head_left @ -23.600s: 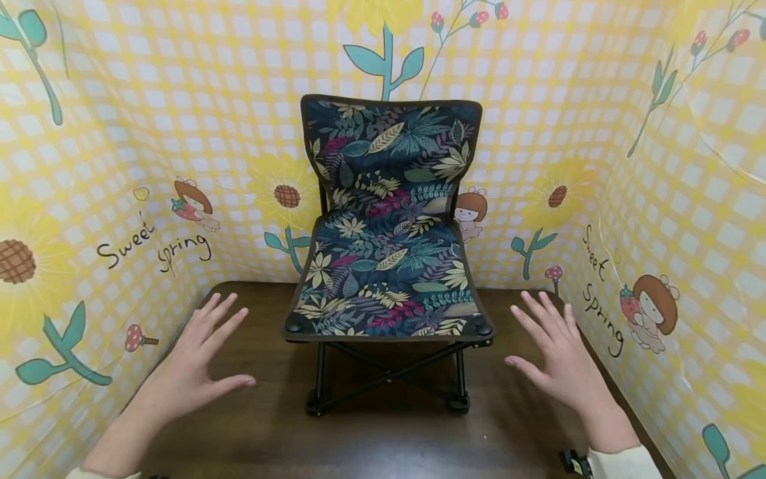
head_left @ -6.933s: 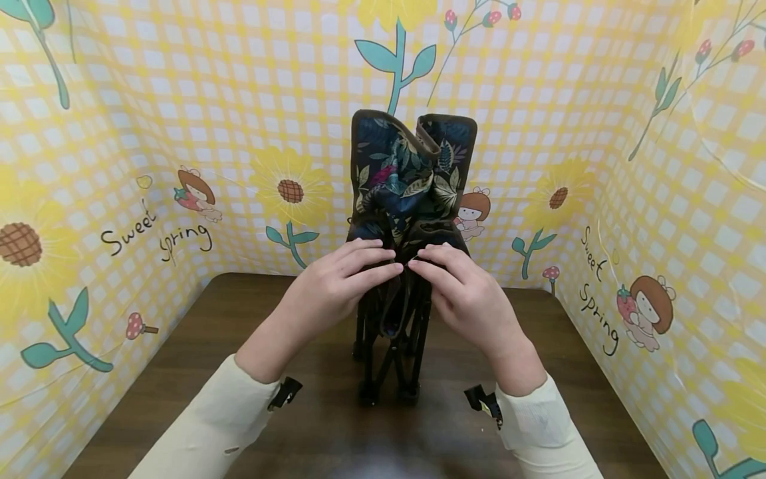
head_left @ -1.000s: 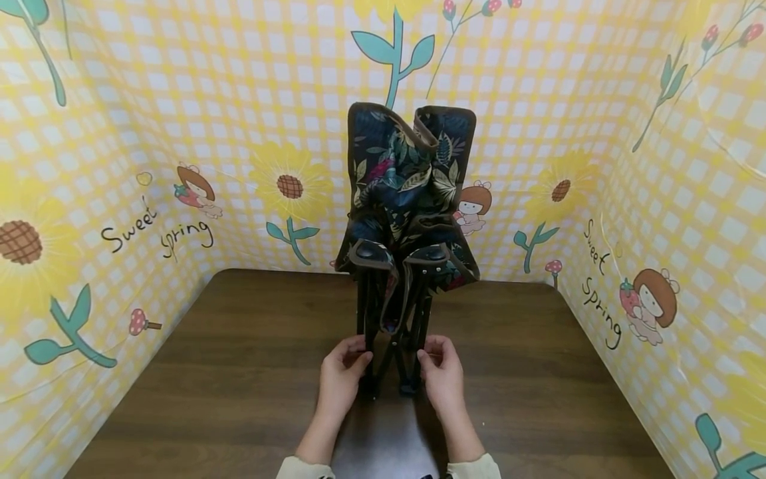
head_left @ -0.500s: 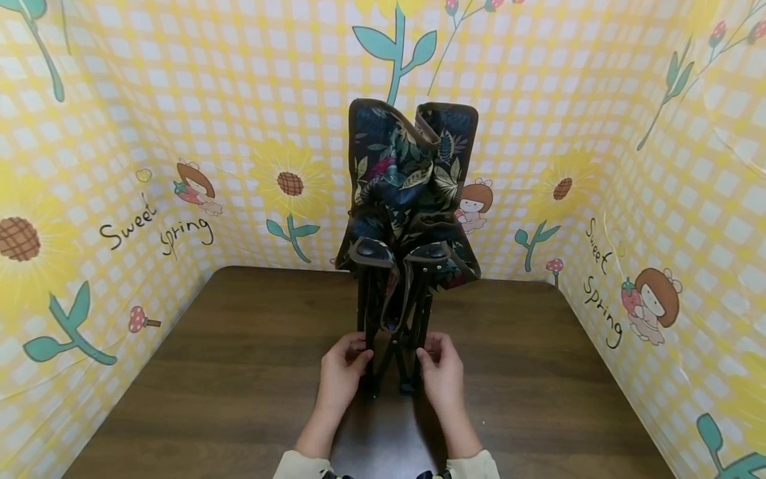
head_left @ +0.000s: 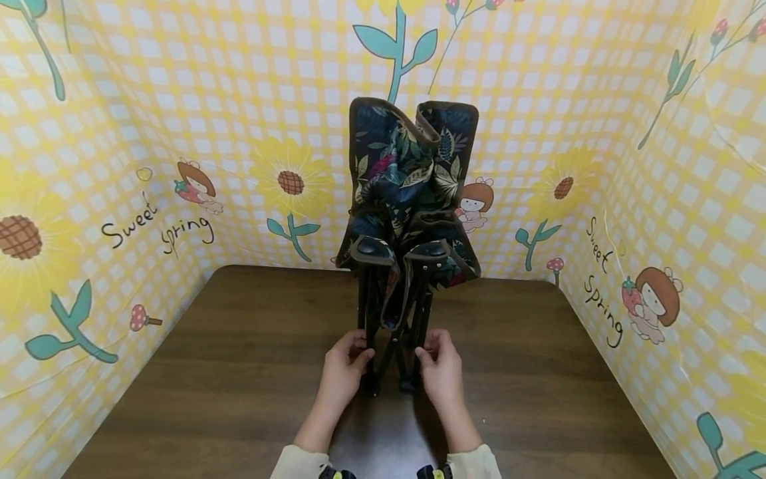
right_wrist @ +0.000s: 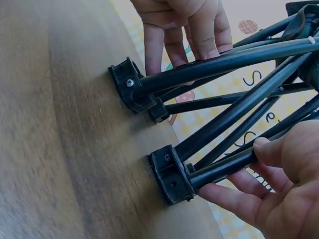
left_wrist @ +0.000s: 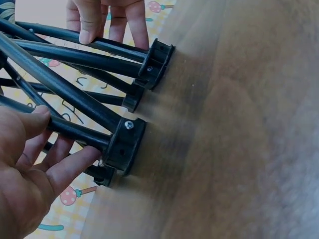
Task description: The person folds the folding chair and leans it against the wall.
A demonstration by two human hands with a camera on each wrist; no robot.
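A folding chair (head_left: 413, 173) with dark leaf-patterned fabric stands upright on the table, partly folded. Its fabric bunches into a crease down the middle, and the black legs (head_left: 395, 359) stand close together. Low on the left front leg, my left hand (head_left: 342, 366) grips the tube between thumb and fingers. My right hand (head_left: 441, 362) holds the right front leg at about the same height. Both wrist views show black tubes ending in plastic feet (left_wrist: 124, 144); in the right wrist view, the near foot (right_wrist: 172, 174) rests on the wood.
The brown wooden table (head_left: 239, 399) spreads out on both sides of the chair. Yellow checked cloth (head_left: 239, 100) with flowers and cartoon figures encloses the back and both sides. A dark device (head_left: 338, 474) sits at each wrist.
The chair, spread wide at first, was later narrowed with both hands at its seat front. The hands then moved down to the front legs. Over the last second they barely move.
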